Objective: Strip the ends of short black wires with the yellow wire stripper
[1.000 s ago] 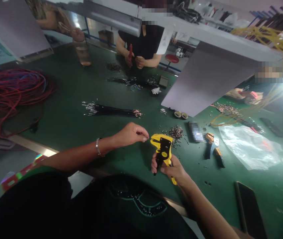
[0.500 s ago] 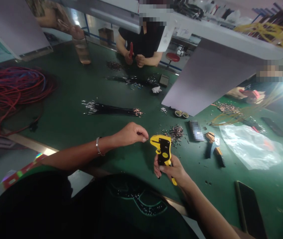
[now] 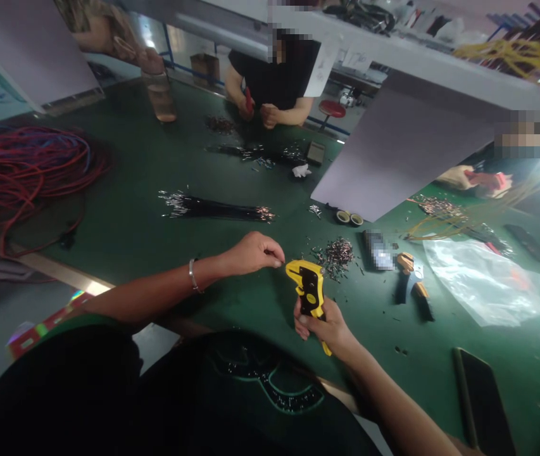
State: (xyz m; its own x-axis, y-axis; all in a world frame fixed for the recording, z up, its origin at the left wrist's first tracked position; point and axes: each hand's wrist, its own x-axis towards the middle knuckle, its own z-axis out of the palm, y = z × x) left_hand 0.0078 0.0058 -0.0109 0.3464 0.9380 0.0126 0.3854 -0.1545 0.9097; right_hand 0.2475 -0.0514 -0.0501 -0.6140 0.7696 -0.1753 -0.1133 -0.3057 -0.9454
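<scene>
My right hand [image 3: 320, 322] is wrapped round the handle of a yellow and black hand tool [image 3: 311, 288], whose head points up and to the left. My left hand [image 3: 256, 252] is pinched at the tool's nose; whatever its fingertips hold is too small to make out. Behind the tool lies a pile of small metal-ended pieces [image 3: 339, 254]. Beyond my left hand, a bundle of black wires [image 3: 222, 209] with bright ends at both sides rests on the green table [image 3: 122, 221].
Red and blue cable coils [image 3: 37, 171] lie at the left. To the right are an orange and blue tool [image 3: 412, 282], a plastic bag [image 3: 483, 282], tape rolls [image 3: 349, 218] and a dark phone [image 3: 485, 399]. A grey panel [image 3: 383, 145] stands beyond. Other people's hands work across the table.
The handle of the yellow tool has shifted slightly left with my right hand. My left hand stays pinched near its nose. The whole view has shifted a little.
</scene>
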